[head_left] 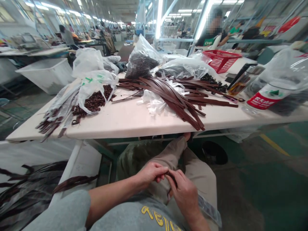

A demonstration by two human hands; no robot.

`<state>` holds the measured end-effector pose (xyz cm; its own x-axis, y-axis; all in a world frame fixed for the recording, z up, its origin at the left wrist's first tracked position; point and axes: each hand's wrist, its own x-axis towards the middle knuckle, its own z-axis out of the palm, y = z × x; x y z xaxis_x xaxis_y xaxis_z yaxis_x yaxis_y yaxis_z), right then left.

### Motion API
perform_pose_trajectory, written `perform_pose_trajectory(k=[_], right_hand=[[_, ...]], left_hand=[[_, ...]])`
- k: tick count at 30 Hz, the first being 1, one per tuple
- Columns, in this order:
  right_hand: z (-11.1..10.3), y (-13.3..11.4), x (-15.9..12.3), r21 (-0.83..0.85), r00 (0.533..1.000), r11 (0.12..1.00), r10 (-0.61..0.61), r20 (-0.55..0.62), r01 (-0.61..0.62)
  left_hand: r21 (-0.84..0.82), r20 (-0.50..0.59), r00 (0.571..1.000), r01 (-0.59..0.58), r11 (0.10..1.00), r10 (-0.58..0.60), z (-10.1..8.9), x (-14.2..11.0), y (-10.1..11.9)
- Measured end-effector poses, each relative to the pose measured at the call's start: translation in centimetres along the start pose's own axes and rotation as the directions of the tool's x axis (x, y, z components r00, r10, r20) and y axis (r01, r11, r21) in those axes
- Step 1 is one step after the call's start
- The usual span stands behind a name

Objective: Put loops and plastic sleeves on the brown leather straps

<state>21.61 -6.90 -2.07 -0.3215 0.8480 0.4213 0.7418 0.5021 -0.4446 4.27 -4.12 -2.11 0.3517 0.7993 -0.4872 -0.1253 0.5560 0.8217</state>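
Over my lap, my left hand and my right hand meet fingertip to fingertip. Both are closed in a pinch on a narrow dark brown strap, most of it covered by my fingers. On the table in front, a loose pile of long brown straps fans out, with several ends near the front edge. Left of it lies a heap of small dark brown loops, partly under a white plastic bag. Bundled straps in clear wrap lie at the table's left end.
Bags of dark pieces stand at the back of the white table. To the right are a red basket, a glass bottle and a large red-labelled plastic bottle. A white bin with brown strips is at my left. Other people work farther off.
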Motion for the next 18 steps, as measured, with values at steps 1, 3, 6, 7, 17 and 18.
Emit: perform_pose_trajectory(k=[1,3,6,7,17,18], right_hand=[[0.1,0.1,0.0,0.002,1.0,1.0,-0.017,-0.003,0.017],[0.1,0.2,-0.1,0.026,0.999,0.999,-0.039,-0.005,0.039],[0.0,0.2,-0.3,0.081,1.0,0.996,-0.029,0.012,0.028],[-0.1,0.2,-0.4,0.1,0.999,0.995,-0.026,0.021,0.024],[0.5,-0.1,-0.9,0.127,0.991,0.984,-0.13,0.041,0.123],[0.6,-0.1,-1.0,0.13,0.991,0.984,-0.127,0.048,0.12]], left_hand=[[-0.006,0.014,1.0,0.02,1.0,-0.02,-0.2,0.0,0.1],[-0.004,0.066,0.996,0.065,0.998,-0.065,-0.6,-0.1,0.1],[0.024,0.116,0.993,0.035,0.999,-0.038,-1.6,-0.1,-0.2],[0.039,0.115,0.993,-0.009,0.999,0.004,-1.9,-0.1,-0.3],[0.727,0.495,0.789,-0.605,0.324,0.364,-4.0,-0.7,0.7],[0.741,0.495,0.79,-0.601,0.299,0.36,-4.0,-0.8,0.7]])
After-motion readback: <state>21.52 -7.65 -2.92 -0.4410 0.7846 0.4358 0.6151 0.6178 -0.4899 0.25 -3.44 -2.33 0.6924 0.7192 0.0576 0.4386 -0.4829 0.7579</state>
